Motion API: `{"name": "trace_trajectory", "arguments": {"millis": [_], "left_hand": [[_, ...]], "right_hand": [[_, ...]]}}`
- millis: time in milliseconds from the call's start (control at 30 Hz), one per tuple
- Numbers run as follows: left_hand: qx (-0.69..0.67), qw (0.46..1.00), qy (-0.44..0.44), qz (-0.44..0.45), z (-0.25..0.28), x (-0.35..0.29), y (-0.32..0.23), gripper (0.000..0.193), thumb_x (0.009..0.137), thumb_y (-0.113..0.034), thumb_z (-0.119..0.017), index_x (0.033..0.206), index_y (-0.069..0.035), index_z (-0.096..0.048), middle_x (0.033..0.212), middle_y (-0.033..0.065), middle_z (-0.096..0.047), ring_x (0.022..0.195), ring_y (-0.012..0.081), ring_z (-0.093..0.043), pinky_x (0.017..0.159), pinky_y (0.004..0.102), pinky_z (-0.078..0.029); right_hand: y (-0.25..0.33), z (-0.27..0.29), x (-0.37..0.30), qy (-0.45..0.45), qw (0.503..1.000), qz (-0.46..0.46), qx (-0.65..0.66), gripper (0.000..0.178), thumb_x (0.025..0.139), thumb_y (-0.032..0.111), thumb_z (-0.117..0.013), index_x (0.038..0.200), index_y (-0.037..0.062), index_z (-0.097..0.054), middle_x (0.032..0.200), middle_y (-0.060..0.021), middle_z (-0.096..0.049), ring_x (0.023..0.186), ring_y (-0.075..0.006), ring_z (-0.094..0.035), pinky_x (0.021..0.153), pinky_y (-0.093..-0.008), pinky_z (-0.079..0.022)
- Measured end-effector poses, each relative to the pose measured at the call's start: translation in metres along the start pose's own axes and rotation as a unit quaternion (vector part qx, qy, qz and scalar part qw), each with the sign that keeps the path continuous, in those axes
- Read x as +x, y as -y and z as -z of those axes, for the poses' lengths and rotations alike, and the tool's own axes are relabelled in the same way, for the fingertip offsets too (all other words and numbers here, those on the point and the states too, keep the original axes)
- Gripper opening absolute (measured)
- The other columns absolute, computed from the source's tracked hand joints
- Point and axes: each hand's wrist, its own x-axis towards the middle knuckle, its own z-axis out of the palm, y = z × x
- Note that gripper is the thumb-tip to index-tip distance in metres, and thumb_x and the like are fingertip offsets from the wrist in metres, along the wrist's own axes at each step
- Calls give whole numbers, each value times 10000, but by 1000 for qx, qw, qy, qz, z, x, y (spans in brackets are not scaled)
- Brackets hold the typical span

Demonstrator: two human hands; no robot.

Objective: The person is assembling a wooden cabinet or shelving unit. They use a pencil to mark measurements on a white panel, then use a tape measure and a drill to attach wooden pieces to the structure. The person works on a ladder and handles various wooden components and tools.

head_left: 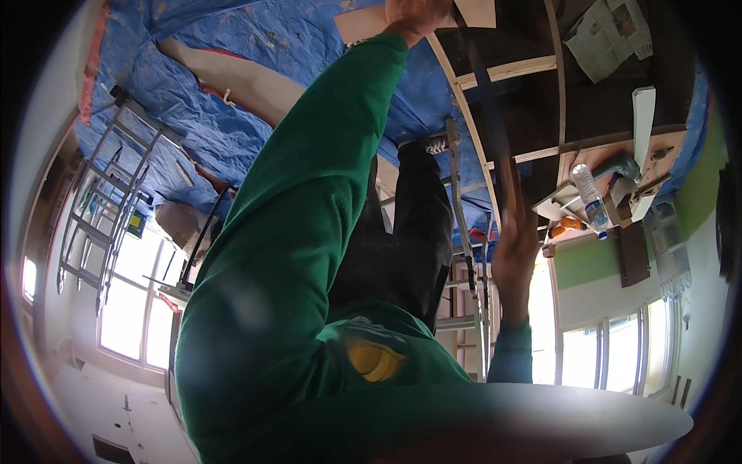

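Observation:
My left arm, in a green sleeve, reaches to the top of the view. There my left hand [417, 14] is closed over a flat tan board [363, 25], whose ends stick out on both sides; the fingertips are partly cut off by the edge. On the right my right hand [515, 251] is raised and somewhat blurred. Its fingers appear closed round the lower end of a long, thin dark strip [487, 85], which runs up toward the tan board. The strip's exact kind is not clear. Beneath both lies a curved pale wooden frame [510, 71] over dark panels.
A blue tarp [205, 127] covers the floor at left, near a metal ladder [100, 232]. Metal ladder rails [461, 193] stand by my legs. At right are a plastic bottle [590, 197], a power tool [622, 166], a white strip [643, 127] and a newspaper [610, 39].

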Motion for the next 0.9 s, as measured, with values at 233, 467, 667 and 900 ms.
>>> {"name": "trace_trajectory", "arguments": {"millis": [233,467,667,900], "left_hand": [[-3,990,141,5,33,25,-38,455,960,-415,-585,1276,-115,-719,1068,204,-757,1143,400,-685,1237,566,-289],[-8,995,56,77,-55,-6,3,541,958,-375,-590,1377,-37,-645,1372,200,-664,1294,358,-617,1237,548,-301],[-33,996,82,22,-11,-1,-5,465,966,-331,-569,1268,-5,-705,1284,216,-716,1239,379,-649,1240,583,-285],[-12,974,227,12,55,29,-40,456,971,-368,-565,1198,-12,-739,1213,207,-745,1146,388,-696,1251,560,-281]], "right_hand": [[1,-99,246,-169,981,91,41,336,1070,312,-553,1208,6,-571,916,-321,-703,834,-501,-712,654,-562,-586],[9,-14,20,-6,1000,1,-2,391,1124,289,-429,1459,108,-518,1298,-212,-631,1008,-456,-726,726,-527,-617],[6,-28,25,3,997,-69,44,374,1117,274,-454,1420,65,-525,1225,-245,-650,941,-448,-747,743,-506,-634],[8,-103,251,-203,967,120,99,366,1089,365,-526,1139,3,-553,780,-312,-665,738,-518,-689,567,-565,-564]]}}
